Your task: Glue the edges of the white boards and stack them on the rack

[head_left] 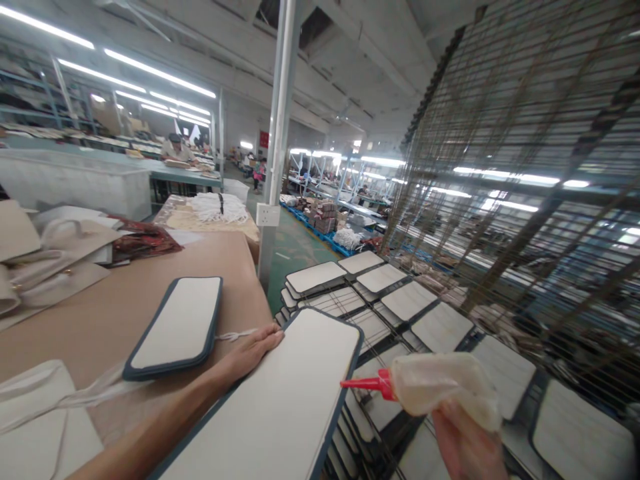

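Observation:
My right hand point(465, 433) is wrapped round a soft, translucent squeeze bottle point(445, 387) with a red nozzle. The bottle lies almost level, and its tip points left, at the right edge of a long white panel point(290, 380) with a dark blue border. On the panel's left edge, near its far end, my left hand point(263, 343) grips with fingers close together; the thumb is hidden. A smaller stack of white panels point(177, 323) with the same blue border lies on the brown table, left of my left hand.
Wire racks point(370, 300) holding several white panels stand at right, with raised wire shelves point(525, 133) above. Light bag pieces point(55, 253) and dark red material point(143, 240) lie on the brown table point(225, 260). A metal post point(275, 133) rises behind. A person point(177, 150) sits far back.

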A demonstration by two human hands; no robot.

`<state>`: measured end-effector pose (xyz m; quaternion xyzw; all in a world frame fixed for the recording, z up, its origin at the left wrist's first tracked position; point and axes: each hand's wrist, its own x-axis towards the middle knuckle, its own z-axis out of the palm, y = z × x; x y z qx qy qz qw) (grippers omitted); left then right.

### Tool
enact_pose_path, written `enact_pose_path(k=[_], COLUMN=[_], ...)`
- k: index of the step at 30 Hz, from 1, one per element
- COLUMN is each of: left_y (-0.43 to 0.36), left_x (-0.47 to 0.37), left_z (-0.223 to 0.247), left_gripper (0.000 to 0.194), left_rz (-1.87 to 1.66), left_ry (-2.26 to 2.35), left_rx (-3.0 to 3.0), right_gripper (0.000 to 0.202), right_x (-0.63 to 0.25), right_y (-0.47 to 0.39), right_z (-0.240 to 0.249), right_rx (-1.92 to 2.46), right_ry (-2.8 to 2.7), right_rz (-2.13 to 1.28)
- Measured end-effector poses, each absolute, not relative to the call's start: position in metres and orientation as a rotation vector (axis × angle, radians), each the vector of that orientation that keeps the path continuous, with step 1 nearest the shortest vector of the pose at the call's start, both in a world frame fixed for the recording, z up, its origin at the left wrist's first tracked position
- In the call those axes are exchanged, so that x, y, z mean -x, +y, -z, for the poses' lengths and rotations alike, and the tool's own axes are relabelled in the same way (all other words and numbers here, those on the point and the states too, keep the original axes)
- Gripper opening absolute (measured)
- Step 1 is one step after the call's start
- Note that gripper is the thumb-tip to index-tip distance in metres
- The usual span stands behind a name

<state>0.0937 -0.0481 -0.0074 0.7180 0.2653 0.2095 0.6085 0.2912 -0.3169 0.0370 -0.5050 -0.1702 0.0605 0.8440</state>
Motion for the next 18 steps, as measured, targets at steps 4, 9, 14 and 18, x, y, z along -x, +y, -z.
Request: enact_pose_path(k=[4,9,14,18], left_y=[-0.043,-0.04,-0.035,-0.034], left_x=[-0.097,-0.101,-0.108,-0.113], left_z=[0.01,0.007,0.0,-0.012], left_gripper=[0.047,0.045,0.048,0.045], left_rz=[-0.465,-0.453,-0.468,-0.464], left_ry=[0.568,0.568,0.552,0.553], left_rx=[-1.644,-1.599,-1.536,-1.532], right_gripper=[0.056,0.05,0.045,0.04], right_x=[-0.29,-0.286,-0.281,-0.277], right_y=[-0.321,-0.324,-0.326,-0.326], right_z=[-0.029,-0.022,-0.02,-0.018], right_rx=[1.073,1.067,1.097,1.062], right_ry=[-0.395,-0.441,-0.454,-0.375], right_rz=[-0.123,-0.122,-0.137,-0.145])
